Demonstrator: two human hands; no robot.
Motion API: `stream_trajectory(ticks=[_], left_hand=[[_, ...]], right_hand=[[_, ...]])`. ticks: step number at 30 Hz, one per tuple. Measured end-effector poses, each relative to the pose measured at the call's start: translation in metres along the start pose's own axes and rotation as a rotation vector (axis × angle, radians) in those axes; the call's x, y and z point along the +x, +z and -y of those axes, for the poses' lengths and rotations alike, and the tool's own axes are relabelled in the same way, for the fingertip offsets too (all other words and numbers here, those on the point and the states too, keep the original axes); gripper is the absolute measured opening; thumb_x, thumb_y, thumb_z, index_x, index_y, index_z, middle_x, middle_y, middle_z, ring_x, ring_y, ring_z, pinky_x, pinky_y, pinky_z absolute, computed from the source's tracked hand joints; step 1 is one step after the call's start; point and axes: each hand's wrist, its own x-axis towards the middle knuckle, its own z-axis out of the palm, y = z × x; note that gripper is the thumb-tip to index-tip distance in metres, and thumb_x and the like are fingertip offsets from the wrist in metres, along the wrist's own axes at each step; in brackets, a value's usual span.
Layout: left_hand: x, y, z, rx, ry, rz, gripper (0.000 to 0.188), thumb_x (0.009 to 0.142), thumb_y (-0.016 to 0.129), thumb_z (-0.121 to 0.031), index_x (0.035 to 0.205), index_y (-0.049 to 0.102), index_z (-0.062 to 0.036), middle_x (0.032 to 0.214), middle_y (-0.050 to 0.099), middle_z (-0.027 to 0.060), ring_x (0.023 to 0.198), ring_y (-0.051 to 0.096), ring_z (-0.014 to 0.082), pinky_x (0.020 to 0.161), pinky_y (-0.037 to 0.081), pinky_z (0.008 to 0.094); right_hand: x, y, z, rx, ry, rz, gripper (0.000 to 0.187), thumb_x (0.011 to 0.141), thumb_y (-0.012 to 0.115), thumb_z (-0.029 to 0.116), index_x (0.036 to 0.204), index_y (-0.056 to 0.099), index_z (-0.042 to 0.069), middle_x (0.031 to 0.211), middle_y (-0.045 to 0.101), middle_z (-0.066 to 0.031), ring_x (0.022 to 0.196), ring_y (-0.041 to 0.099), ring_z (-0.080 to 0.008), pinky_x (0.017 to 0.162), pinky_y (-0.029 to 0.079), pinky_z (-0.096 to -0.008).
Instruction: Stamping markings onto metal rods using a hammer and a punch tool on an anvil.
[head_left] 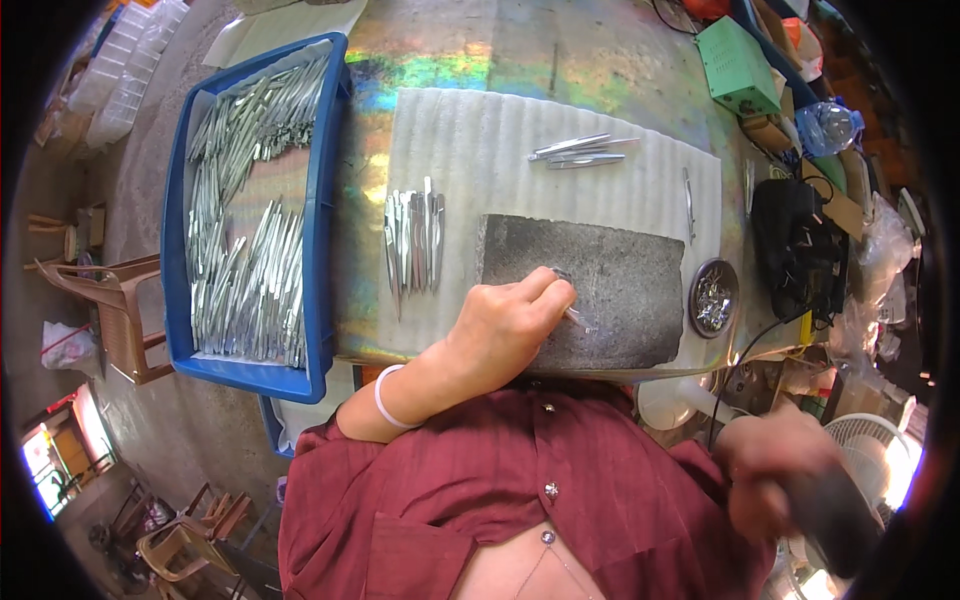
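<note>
My left hand [512,318] is closed, its fingers pinching slim silver metal tweezers [574,318] against a dark grey stone-like block [630,290]. Most of that piece is hidden by the fingers. Off the table's near right edge, my right hand [765,465] is smeared by motion; its fingers look curled round a dark, rounded object [830,505] whose kind I cannot make out. Left of the block, several tweezers [414,240] lie side by side on a white foam sheet [460,130]. A smaller group of tweezers [582,150] rests behind the block, and a single one [689,207] lies to the right.
A blue tray [322,200] full of slim silver pieces [265,285] stands at the left. Right of the block is a round dish [713,298] of small metal bits. Farther right are a black bag [795,240], a green box [738,65], a plastic bottle [828,127] and a dark cord.
</note>
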Motion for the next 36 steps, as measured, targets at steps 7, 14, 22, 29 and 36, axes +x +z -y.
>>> stream_trajectory(ticks=[7, 14, 22, 29, 36], left_hand=[[0.003, -0.002, -0.003, 0.004, -0.038, -0.007, 0.02, 0.072, 0.056, 0.007, 0.086, 0.056, -0.007, 0.077, 0.059, 0.0051, 0.063, 0.061, 0.0254, 0.05, 0.049, 0.0327], [0.011, -0.038, -0.019, -1.199, -0.638, -0.121, 0.014, 0.092, 0.056, -0.011, 0.086, 0.057, 0.0017, 0.084, 0.062, 0.0113, 0.062, 0.063, 0.0152, 0.055, 0.054, 0.0244], [0.011, -0.039, -0.015, -1.612, -0.75, -0.164, 0.02, 0.094, 0.054, -0.02, 0.092, 0.055, -0.0003, 0.091, 0.061, 0.0142, 0.056, 0.061, 0.0136, 0.051, 0.05, 0.0207], [0.015, -0.03, -0.015, -1.444, -0.693, -0.185, 0.031, 0.089, 0.061, -0.013, 0.114, 0.049, -0.0002, 0.082, 0.064, 0.0152, 0.053, 0.059, 0.0147, 0.049, 0.047, 0.0209], [0.01, -0.038, -0.021, -1.169, -0.648, -0.044, 0.036, 0.093, 0.055, -0.011, 0.123, 0.039, -0.0037, 0.08, 0.064, 0.0122, 0.055, 0.058, 0.0113, 0.051, 0.046, 0.0198]], right_hand=[[0.046, 0.037, -0.021, -0.363, -0.237, 0.105, 0.041, 0.073, 0.065, 0.0, 0.112, 0.056, -0.009, 0.085, 0.064, -0.0181, 0.062, 0.063, -0.0228, 0.051, 0.049, -0.0292], [0.041, 0.067, -0.081, -0.336, -0.018, -0.147, 0.042, 0.078, 0.059, -0.003, 0.119, 0.053, -0.001, 0.088, 0.059, -0.0166, 0.069, 0.061, -0.0304, 0.06, 0.048, -0.0351], [0.038, 0.103, -0.123, -0.507, 0.102, -0.129, 0.051, 0.074, 0.06, -0.002, 0.124, 0.048, 0.006, 0.092, 0.053, -0.0121, 0.079, 0.058, -0.0307, 0.064, 0.047, -0.0389], [0.056, 0.063, -0.141, -0.382, 0.121, -0.114, 0.033, 0.081, 0.059, 0.007, 0.113, 0.054, 0.001, 0.089, 0.056, -0.016, 0.076, 0.058, -0.031, 0.067, 0.046, -0.0398], [0.12, 0.007, -0.27, -0.539, 0.311, -0.286, 0.032, 0.08, 0.06, 0.015, 0.107, 0.055, -0.001, 0.083, 0.063, -0.0171, 0.075, 0.063, -0.0297, 0.069, 0.048, -0.037]])
